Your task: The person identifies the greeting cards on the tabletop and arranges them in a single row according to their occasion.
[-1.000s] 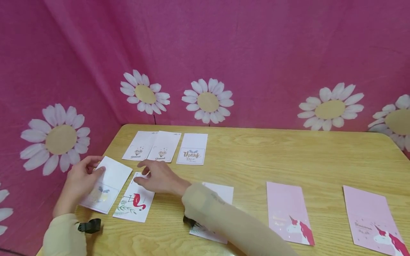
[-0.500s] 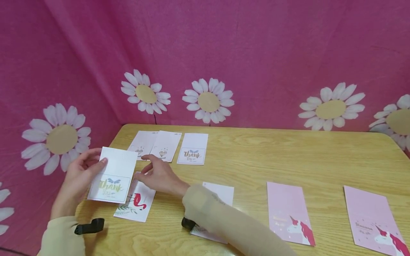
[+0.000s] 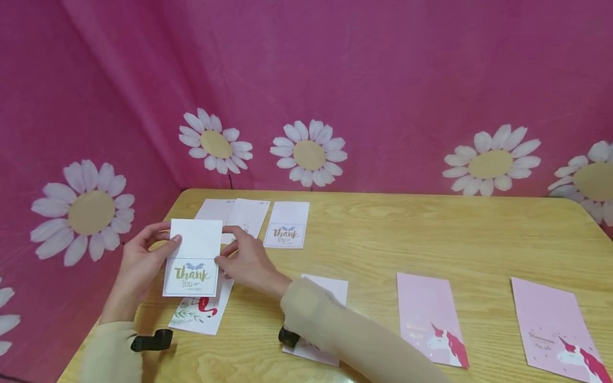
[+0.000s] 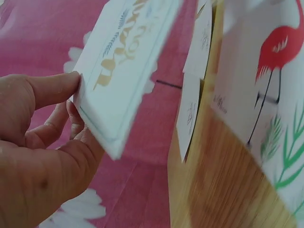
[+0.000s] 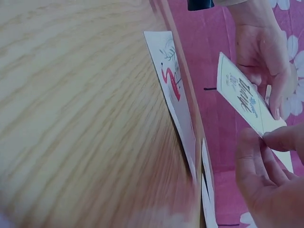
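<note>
A white card (image 3: 195, 234) printed "Thank You" in gold is held up over the table's left part. My left hand (image 3: 143, 263) grips its left edge, thumb on the front and fingers behind, as the left wrist view also shows. At the card's right edge my right hand (image 3: 251, 263) pinches it between thumb and fingers; the right wrist view shows this pinch from the side. Below the raised card lies a white flamingo card (image 3: 198, 318), its upper part hidden. Two diamond cards (image 3: 251, 210) lie behind, partly covered by the held card and right hand.
Another "Thank You" card (image 3: 289, 213) lies at the back of the wooden table (image 3: 383, 234). My right sleeve (image 3: 335, 324) crosses over a white card (image 3: 335, 287). Two pink unicorn cards (image 3: 423, 298) lie to the right. A pink daisy-print curtain (image 3: 383, 80) stands behind the table.
The left hand has lifted the "Thank You" card from the table and brought it rightward, turning it upright. The right hand has left the flamingo card and taken the raised card's right edge.
</note>
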A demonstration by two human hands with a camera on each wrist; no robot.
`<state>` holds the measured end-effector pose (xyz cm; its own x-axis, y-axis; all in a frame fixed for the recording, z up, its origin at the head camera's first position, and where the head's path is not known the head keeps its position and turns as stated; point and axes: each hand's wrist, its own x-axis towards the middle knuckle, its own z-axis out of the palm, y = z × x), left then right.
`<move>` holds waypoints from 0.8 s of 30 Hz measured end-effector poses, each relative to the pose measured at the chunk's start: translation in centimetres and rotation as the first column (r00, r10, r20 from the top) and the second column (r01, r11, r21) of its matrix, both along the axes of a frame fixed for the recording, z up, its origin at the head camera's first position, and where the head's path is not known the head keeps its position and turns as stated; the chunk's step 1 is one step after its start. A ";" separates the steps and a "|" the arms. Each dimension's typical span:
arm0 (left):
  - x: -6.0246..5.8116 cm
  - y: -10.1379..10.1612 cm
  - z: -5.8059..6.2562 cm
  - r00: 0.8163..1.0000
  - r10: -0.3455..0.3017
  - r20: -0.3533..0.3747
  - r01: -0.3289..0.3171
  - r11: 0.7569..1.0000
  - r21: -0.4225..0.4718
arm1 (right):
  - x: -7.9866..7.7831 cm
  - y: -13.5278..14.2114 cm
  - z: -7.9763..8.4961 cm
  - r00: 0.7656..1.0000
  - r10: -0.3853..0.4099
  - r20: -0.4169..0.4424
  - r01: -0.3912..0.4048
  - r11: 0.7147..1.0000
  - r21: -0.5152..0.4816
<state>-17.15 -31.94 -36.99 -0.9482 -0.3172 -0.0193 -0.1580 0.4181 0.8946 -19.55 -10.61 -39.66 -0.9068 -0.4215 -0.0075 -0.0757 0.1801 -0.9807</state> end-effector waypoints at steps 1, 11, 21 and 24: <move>0.0 0.3 0.0 1.000 -0.005 0.008 0.005 1.000 -0.015 | 0.0 0.3 -0.1 1.000 -0.009 0.002 0.009 1.000 -0.013; -0.1 2.7 0.2 0.987 -0.152 0.044 0.158 0.960 -0.230 | -0.3 3.1 0.0 0.997 -0.071 -0.011 0.071 0.997 -0.038; -0.4 5.9 0.3 0.984 -0.160 0.072 0.175 0.934 -0.311 | -0.7 6.2 0.1 0.989 -0.140 -0.038 0.136 0.986 -0.101; -0.7 6.7 0.3 0.983 -0.168 0.073 0.182 0.935 -0.305 | -0.8 7.0 0.3 0.988 -0.150 -0.032 0.146 0.984 -0.103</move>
